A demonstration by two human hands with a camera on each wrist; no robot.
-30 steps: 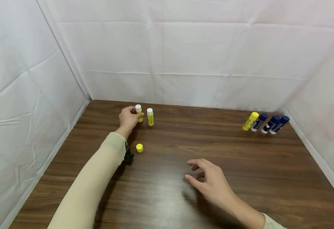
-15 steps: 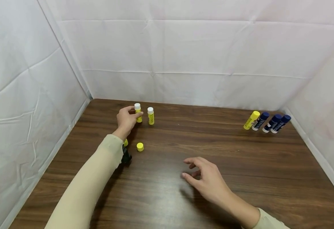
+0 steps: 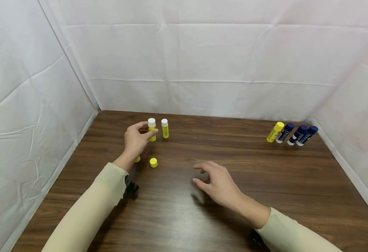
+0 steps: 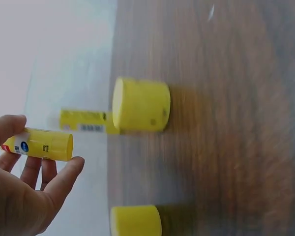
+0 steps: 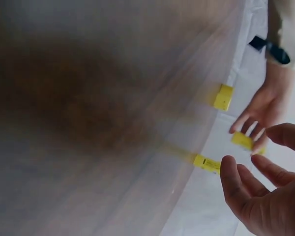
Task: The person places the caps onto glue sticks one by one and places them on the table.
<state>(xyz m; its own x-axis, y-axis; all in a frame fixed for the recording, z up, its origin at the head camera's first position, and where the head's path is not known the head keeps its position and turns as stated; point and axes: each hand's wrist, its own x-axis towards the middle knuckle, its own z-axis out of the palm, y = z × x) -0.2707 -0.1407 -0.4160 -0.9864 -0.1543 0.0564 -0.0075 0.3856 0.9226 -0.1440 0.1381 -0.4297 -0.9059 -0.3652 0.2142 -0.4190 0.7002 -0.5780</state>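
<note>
My left hand (image 3: 134, 140) holds a yellow glue stick (image 3: 152, 134) upright between thumb and fingers, its white end on top. Its yellow end (image 4: 59, 145) points toward the table in the left wrist view. Just right of it stands a second yellow glue stick (image 3: 165, 131), also with a white top. Two yellow caps lie nearer to me: one cap (image 3: 153, 162) in plain sight, the other cap (image 3: 137, 159) partly behind my left wrist. My right hand (image 3: 219, 182) hovers over the middle of the table, fingers loosely bent, holding nothing.
At the back right stand a capped yellow glue stick (image 3: 275, 132) and several dark blue glue sticks (image 3: 297, 135) in a row. White sheeting (image 3: 202, 98) encloses the brown wooden table (image 3: 221, 147) at the back and both sides.
My left hand has drawn back toward me with the glue stick, which now stands a little apart from its former spot. My right hand has shifted left and farther forward.
</note>
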